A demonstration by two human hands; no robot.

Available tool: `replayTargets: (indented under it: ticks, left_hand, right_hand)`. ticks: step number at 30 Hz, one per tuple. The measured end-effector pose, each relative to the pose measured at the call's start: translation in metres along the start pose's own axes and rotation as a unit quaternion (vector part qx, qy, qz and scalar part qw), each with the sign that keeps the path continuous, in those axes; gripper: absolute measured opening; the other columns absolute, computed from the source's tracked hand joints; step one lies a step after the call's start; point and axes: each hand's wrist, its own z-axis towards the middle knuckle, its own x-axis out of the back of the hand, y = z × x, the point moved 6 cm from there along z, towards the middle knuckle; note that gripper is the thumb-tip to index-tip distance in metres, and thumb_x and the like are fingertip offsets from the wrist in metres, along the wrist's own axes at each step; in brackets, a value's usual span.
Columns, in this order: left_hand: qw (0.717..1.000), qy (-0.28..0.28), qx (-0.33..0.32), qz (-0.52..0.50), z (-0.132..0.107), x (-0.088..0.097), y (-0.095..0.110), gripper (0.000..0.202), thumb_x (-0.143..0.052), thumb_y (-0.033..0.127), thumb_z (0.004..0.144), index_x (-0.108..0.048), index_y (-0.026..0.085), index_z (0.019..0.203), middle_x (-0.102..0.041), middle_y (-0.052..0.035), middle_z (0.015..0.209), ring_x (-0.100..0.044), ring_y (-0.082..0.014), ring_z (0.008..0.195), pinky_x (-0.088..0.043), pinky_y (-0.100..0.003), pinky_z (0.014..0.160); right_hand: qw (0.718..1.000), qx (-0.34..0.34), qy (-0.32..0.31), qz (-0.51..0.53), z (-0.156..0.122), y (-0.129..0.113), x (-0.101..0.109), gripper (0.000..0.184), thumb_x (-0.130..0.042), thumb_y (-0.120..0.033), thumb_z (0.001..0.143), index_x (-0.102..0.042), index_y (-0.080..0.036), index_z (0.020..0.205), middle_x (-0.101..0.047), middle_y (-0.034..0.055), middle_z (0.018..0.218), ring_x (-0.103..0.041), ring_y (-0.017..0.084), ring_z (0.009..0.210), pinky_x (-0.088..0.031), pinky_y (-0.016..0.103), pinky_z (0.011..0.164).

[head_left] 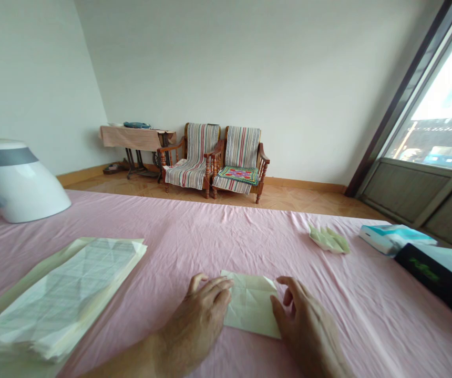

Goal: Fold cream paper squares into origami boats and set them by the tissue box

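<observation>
A folded sheet of pale yellow-green paper (249,305) lies on the cloth between my hands, with crease lines across it. My left hand (204,312) is at its left edge, fingers close together and bent, the fingertips pressed on the paper. At the right edge is my right hand (302,317); its thumb touches or nearly touches the paper, and its curved fingers stand apart from the thumb. Farther off to the right sits a folded paper shape (329,240) of similar colour. On the left lies a stack of creased, lined paper sheets (66,289).
A pink cloth (178,236) covers the table. At the far left stands a white and grey jug (32,184). A tissue pack (395,236) and a black box (433,278) are on the right. Beyond the table are two wooden chairs (200,152) and a cloth-covered sewing table (135,137).
</observation>
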Motion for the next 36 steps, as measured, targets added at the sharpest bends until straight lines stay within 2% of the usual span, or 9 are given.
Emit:
replayTargets:
  ticks: [3, 6, 10, 13, 19, 22, 26, 31, 36]
  left_hand:
    - [1.000, 0.004, -0.002, -0.005, -0.001, 0.000, -0.001, 0.039, -0.043, 0.000, 0.084, -0.056, 0.018, 0.117, -0.059, -0.0102, 0.127, -0.054, -0.0219, 0.119, -0.032, -0.043, 0.101]
    - [1.000, 0.002, 0.000, -0.010, 0.000, 0.001, 0.000, 0.038, -0.043, 0.000, 0.085, -0.056, 0.018, 0.115, -0.060, -0.0093, 0.127, -0.054, -0.0216, 0.119, -0.032, -0.043, 0.102]
    - [1.000, -0.007, 0.005, -0.016, 0.000, 0.004, 0.000, 0.035, -0.046, 0.003, 0.087, -0.058, 0.020, 0.114, -0.061, -0.0068, 0.124, -0.053, -0.0218, 0.118, -0.032, -0.042, 0.101]
    - [1.000, -0.005, 0.000, -0.023, 0.000, 0.006, 0.001, 0.033, -0.046, 0.003, 0.088, -0.059, 0.021, 0.113, -0.063, -0.0055, 0.122, -0.055, -0.0209, 0.115, -0.032, -0.041, 0.100]
    - [1.000, 0.002, 0.003, -0.025, -0.001, 0.007, 0.002, 0.029, -0.046, 0.005, 0.089, -0.060, 0.020, 0.109, -0.063, -0.0056, 0.121, -0.056, -0.0209, 0.111, -0.034, -0.041, 0.099]
    - [1.000, -0.007, 0.015, -0.021, -0.001, 0.003, -0.001, 0.037, -0.049, 0.006, 0.088, -0.055, 0.020, 0.121, -0.061, -0.0058, 0.123, -0.053, -0.0207, 0.114, -0.036, -0.039, 0.100]
    - [1.000, -0.027, 0.010, 0.002, -0.002, -0.003, -0.006, 0.046, -0.051, 0.009, 0.088, -0.049, 0.023, 0.132, -0.052, -0.0040, 0.137, -0.045, -0.0207, 0.127, -0.033, -0.039, 0.105]
    - [0.998, -0.052, -0.001, 0.026, -0.003, -0.004, -0.005, 0.044, -0.049, 0.012, 0.091, -0.048, 0.024, 0.133, -0.053, -0.0030, 0.138, -0.046, -0.0216, 0.128, -0.033, -0.044, 0.104]
    - [0.998, -0.052, -0.003, 0.038, -0.002, -0.001, -0.001, 0.043, -0.050, 0.013, 0.092, -0.049, 0.023, 0.133, -0.054, -0.0037, 0.136, -0.047, -0.0222, 0.126, -0.033, -0.045, 0.103]
  right_hand:
    - [0.996, 0.081, -0.002, -0.024, -0.001, -0.020, 0.015, 0.024, -0.046, -0.031, 0.089, -0.060, -0.023, 0.106, -0.066, 0.0063, 0.093, -0.065, 0.021, 0.079, -0.049, 0.033, 0.066]
    - [0.982, 0.178, 0.011, -0.059, -0.007, -0.044, 0.022, 0.029, -0.049, -0.028, 0.089, -0.060, -0.020, 0.114, -0.066, 0.0103, 0.113, -0.063, 0.026, 0.101, -0.048, 0.040, 0.082]
    - [0.949, 0.288, 0.014, -0.125, -0.019, -0.062, 0.011, 0.057, -0.058, -0.042, 0.083, -0.050, -0.014, 0.133, -0.054, 0.0147, 0.134, -0.055, 0.032, 0.118, -0.044, 0.047, 0.093]
    - [0.948, 0.284, -0.007, -0.144, -0.023, -0.056, -0.001, 0.068, -0.056, -0.049, 0.084, -0.043, -0.011, 0.139, -0.049, 0.0150, 0.139, -0.051, 0.032, 0.123, -0.040, 0.048, 0.098]
    - [0.944, 0.293, -0.066, -0.138, -0.028, -0.047, -0.014, 0.066, -0.049, -0.053, 0.089, -0.044, -0.012, 0.140, -0.050, 0.0136, 0.139, -0.050, 0.030, 0.124, -0.039, 0.046, 0.101]
    - [0.940, 0.304, -0.060, -0.145, -0.029, -0.048, -0.015, 0.066, -0.048, -0.053, 0.089, -0.045, -0.010, 0.139, -0.050, 0.0147, 0.138, -0.051, 0.030, 0.124, -0.040, 0.045, 0.099]
    - [0.937, 0.317, -0.048, -0.140, -0.030, -0.048, -0.015, 0.067, -0.049, -0.053, 0.089, -0.044, -0.009, 0.139, -0.051, 0.0157, 0.137, -0.052, 0.030, 0.123, -0.041, 0.045, 0.099]
    - [0.941, 0.314, -0.039, -0.122, -0.030, -0.045, -0.016, 0.069, -0.054, -0.054, 0.087, -0.046, -0.007, 0.137, -0.051, 0.0167, 0.137, -0.052, 0.030, 0.123, -0.043, 0.041, 0.098]
    - [0.954, 0.285, -0.028, -0.089, -0.032, -0.046, -0.026, 0.071, -0.055, -0.054, 0.086, -0.046, -0.008, 0.138, -0.046, 0.0144, 0.142, -0.042, 0.028, 0.131, -0.039, 0.039, 0.105]
